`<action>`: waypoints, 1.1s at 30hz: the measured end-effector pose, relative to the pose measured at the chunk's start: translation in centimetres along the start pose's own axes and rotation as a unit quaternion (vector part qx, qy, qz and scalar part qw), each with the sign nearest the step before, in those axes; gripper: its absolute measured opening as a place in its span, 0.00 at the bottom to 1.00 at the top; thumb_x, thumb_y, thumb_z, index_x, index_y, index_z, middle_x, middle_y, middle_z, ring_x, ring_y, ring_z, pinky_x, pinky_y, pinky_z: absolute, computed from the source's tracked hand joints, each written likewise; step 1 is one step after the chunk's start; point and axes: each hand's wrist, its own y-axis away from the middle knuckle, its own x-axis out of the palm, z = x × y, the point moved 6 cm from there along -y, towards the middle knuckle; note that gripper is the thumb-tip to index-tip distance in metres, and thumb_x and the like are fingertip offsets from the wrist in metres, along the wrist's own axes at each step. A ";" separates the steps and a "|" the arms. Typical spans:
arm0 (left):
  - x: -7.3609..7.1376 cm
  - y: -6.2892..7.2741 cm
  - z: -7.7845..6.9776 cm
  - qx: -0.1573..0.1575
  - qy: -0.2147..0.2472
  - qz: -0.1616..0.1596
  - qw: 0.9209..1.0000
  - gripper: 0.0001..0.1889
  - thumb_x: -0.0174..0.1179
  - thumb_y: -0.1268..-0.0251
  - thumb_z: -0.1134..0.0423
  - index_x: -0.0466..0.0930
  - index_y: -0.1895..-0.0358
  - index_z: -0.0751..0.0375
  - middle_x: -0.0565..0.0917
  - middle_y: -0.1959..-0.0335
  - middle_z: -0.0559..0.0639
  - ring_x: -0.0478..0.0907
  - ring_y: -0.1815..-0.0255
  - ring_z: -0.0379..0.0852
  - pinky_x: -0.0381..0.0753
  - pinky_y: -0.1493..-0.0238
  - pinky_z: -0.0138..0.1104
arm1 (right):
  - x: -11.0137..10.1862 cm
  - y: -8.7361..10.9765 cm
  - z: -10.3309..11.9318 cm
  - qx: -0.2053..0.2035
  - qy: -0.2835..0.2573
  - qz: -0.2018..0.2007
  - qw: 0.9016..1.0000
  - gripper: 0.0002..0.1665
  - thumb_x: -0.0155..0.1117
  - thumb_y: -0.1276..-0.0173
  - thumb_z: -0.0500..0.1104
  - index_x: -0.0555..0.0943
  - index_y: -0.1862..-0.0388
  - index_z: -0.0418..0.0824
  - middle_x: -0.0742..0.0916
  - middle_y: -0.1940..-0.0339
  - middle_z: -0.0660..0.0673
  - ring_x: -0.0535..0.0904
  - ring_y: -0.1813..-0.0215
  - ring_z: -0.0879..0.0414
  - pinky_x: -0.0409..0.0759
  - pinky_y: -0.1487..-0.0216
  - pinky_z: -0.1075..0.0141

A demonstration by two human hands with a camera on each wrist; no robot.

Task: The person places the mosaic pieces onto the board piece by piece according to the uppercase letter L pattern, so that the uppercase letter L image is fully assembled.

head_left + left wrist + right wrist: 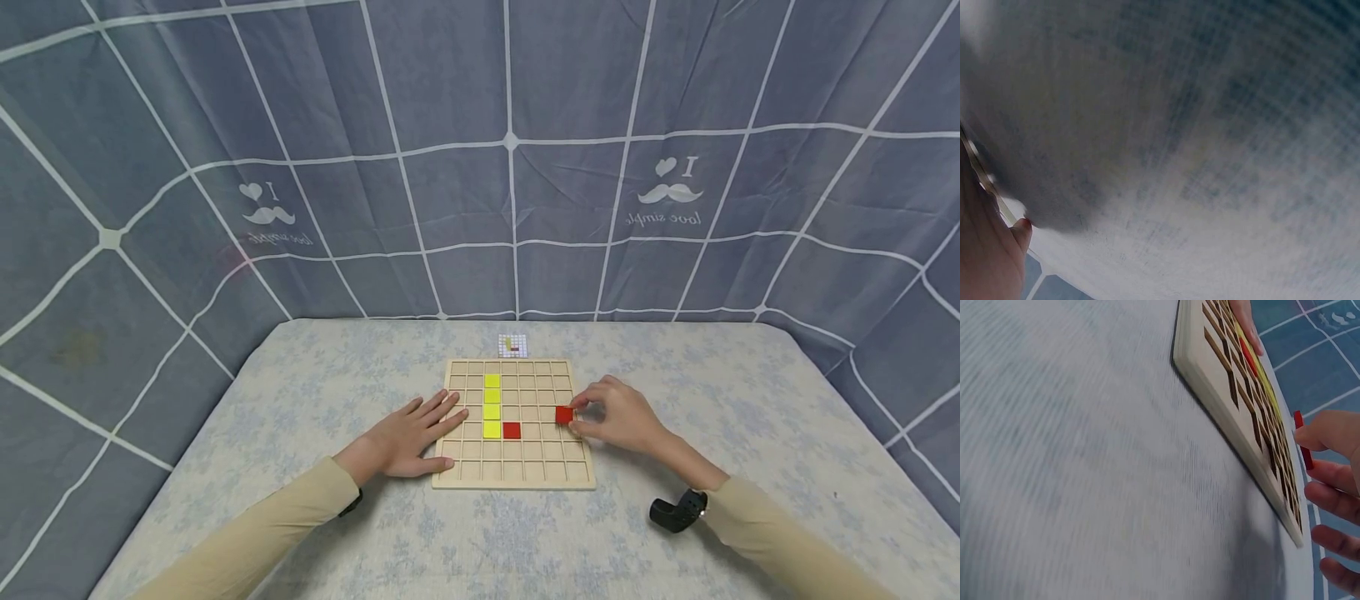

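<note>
A wooden grid board point(536, 475) lies on the table, divided into small square cells. Yellow square tiles point(491, 397) fill a column of several cells, and one red tile point(512, 431) sits just right of the lowest yellow one. My right hand point(622, 417) pinches another red tile point(564, 415) between thumb and fingers near the board's right edge. In the right wrist view that red tile point(1303, 440) is held above the board's surface. My left hand point(412, 437) rests with spread fingers on the board's left edge; in the left wrist view only part of this hand point(991, 250) shows.
A small printed card point(513, 346) with a coloured grid pattern lies just behind the board. The table point(337, 358) has a pale blue-patterned cloth. Grey-blue curtains point(450, 200) with white lines stand behind it and on both sides.
</note>
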 end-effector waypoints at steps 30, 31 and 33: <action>0.0 0.0 -0.1 0.002 -0.001 -0.005 1.000 0.39 0.41 0.29 0.35 0.47 0.22 0.51 0.45 0.20 0.55 0.43 0.20 0.55 0.55 0.27 0.55 | 3.3 -1.7 3.4 -0.021 -0.027 0.062 0.998 0.11 0.73 0.48 0.52 0.88 0.65 0.52 0.87 0.63 0.59 0.77 0.54 0.60 0.77 0.57 0.63; 0.0 0.0 0.0 0.002 0.000 -0.005 1.000 0.39 0.41 0.29 0.35 0.47 0.22 0.51 0.45 0.20 0.55 0.43 0.20 0.55 0.55 0.27 0.55 | 3.3 -1.7 3.4 -0.021 -0.026 0.062 0.998 0.11 0.73 0.48 0.52 0.88 0.65 0.53 0.87 0.63 0.59 0.77 0.54 0.60 0.77 0.58 0.63; 0.0 0.0 0.0 0.002 0.001 -0.007 1.000 0.39 0.41 0.29 0.36 0.47 0.22 0.51 0.45 0.20 0.55 0.43 0.20 0.55 0.55 0.27 0.55 | 3.3 -1.7 3.4 -0.022 -0.026 0.062 0.997 0.11 0.73 0.48 0.52 0.88 0.65 0.53 0.87 0.63 0.59 0.76 0.54 0.60 0.77 0.58 0.63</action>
